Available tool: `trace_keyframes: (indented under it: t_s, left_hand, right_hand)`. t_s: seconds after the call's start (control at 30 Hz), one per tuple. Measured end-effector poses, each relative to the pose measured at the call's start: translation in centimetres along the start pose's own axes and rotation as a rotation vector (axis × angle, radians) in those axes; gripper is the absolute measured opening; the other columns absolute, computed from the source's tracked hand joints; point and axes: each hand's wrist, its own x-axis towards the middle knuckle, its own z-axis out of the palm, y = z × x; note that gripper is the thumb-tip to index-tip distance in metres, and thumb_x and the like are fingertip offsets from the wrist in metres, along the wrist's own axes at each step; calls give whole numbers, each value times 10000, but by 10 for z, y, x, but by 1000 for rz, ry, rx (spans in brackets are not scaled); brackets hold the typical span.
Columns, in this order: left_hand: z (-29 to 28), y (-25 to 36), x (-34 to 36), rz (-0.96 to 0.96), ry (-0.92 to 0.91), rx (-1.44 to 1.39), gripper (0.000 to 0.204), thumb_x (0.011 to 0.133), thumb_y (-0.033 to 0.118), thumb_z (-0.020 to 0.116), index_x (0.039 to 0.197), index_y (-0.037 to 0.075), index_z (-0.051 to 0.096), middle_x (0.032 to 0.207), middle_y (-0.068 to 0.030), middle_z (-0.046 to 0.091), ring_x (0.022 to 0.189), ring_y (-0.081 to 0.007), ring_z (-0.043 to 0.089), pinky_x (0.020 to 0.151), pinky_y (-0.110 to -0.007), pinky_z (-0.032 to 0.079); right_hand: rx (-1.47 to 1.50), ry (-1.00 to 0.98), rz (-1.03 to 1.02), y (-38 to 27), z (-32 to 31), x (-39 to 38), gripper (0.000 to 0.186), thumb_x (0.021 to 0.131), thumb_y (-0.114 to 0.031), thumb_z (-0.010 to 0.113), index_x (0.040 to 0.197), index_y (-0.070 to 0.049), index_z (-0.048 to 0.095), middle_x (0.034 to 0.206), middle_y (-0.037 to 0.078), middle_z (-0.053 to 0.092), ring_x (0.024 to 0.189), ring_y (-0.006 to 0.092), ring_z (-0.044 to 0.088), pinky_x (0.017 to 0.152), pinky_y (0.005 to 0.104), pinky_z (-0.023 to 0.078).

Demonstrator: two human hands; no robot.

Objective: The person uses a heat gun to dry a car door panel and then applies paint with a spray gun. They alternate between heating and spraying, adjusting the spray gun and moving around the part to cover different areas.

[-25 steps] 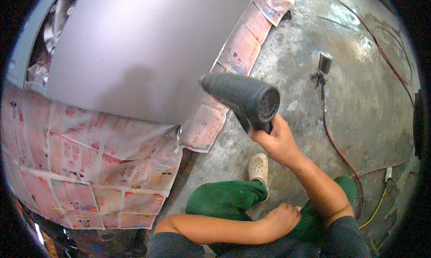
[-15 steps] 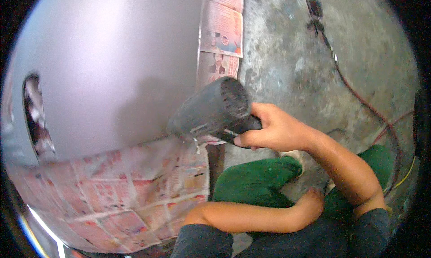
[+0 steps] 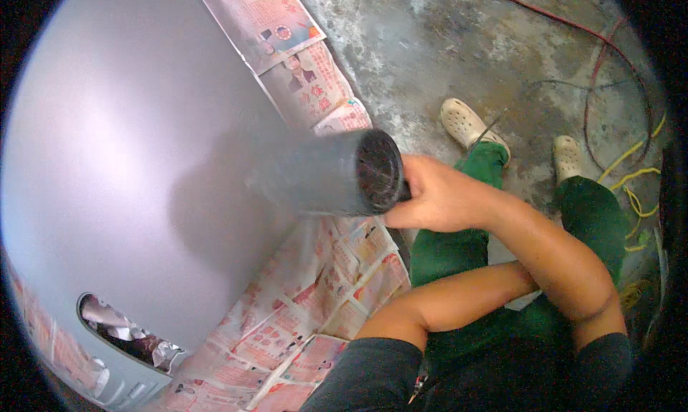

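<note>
My right hand (image 3: 441, 193) is closed around the handle of a black hair dryer (image 3: 322, 172). The dryer's round rear grille faces right, and its body points left over a smooth silver-grey panel (image 3: 122, 161), casting a shadow there. The nozzle end is blurred; I cannot tell how far it is from the surface. My left forearm (image 3: 466, 297) crosses in front of me and passes under the right forearm, which hides the left hand and its fingers. An oblong opening (image 3: 122, 326) in the panel has crumpled silvery foil inside.
Printed paper sheets (image 3: 287, 333) cover the area along the panel's edges. On the stained concrete floor (image 3: 401, 46) lie a dark red hose (image 3: 559, 16) and a tangled yellow cord (image 3: 634, 174). My feet, in cream clogs (image 3: 462, 121), stand to the right.
The view has turned, so the panel and its opening appear rotated. The dryer now lies more level in view. My left hand, visible before, has slipped behind the right forearm.
</note>
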Motion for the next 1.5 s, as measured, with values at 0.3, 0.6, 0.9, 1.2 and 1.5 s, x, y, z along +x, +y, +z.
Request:
trace_keyframes:
  t_s: [0.3, 0.6, 0.9, 1.2, 1.5]
  left_hand:
    - [-8, -5, -134, -44, 277, -340, 503, 906, 304, 556, 1351, 78, 498, 1391, -138, 506, 1308, -319, 431, 1098, -452, 327]
    - [-78, -57, -255, -774, 85, -759, 781, 870, 486, 639, 1443, 21, 384, 1506, -233, 332, 1337, -498, 358, 1090, -517, 352]
    - [-77, -76, -258, -734, 116, -604, 751, 885, 540, 590, 1395, 13, 432, 1388, -266, 481, 1285, -430, 453, 1062, -519, 375]
    - [-83, -106, -285, -522, 365, -481, 583, 893, 440, 612, 1270, -1, 556, 1260, -225, 566, 1209, -409, 506, 998, -515, 401]
    - [-112, -116, -319, -494, 301, -479, 506, 920, 385, 588, 1253, 6, 560, 1300, -226, 544, 1231, -423, 473, 1039, -506, 379]
  right_hand:
    - [-62, 197, 226, -28, 74, -48, 433, 752, -187, 684, 1139, -8, 607, 961, 93, 698, 888, 154, 634, 793, 353, 506]
    - [-97, 68, 435, -88, 100, -55, 351, 752, -96, 674, 1083, 3, 613, 892, 13, 655, 811, 93, 548, 752, 290, 470]
    - [-187, 289, 336, -119, 142, -29, 357, 752, -131, 653, 1079, -5, 586, 926, 11, 627, 830, 132, 542, 735, 315, 467]
    - [-310, 53, 499, -162, 175, -31, 447, 755, -91, 657, 1188, -10, 582, 1027, 10, 645, 965, 131, 565, 879, 294, 470]
    - [-87, 582, 283, -159, 204, 10, 292, 769, -102, 692, 1031, -35, 582, 860, 7, 626, 722, 82, 564, 637, 264, 456]
